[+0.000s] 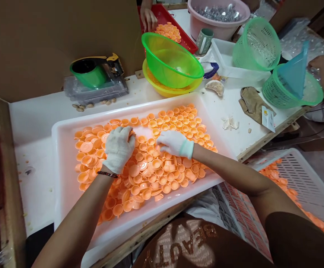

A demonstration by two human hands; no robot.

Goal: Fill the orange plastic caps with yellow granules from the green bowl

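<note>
A white tray (64, 160) in front of me holds a heap of small orange plastic caps (151, 167). Both hands wear white knit gloves. My left hand (118, 149) rests on the caps left of centre, fingers curled down around some of them. My right hand (175, 143) lies on the caps at the tray's middle, fingers bent and pinching at caps near a bare patch of tray floor. What exactly sits inside either grip is hidden by the gloves.
Stacked green bowl (171, 59) and yellow bowl (162, 87) stand behind the tray, beside a tape dispenser (96, 72). Green baskets (290, 89), a pink tub (218, 16) and a red tray (175, 28) with another person's hand (148, 18) lie farther back. A white crate (298, 178) of caps sits lower right.
</note>
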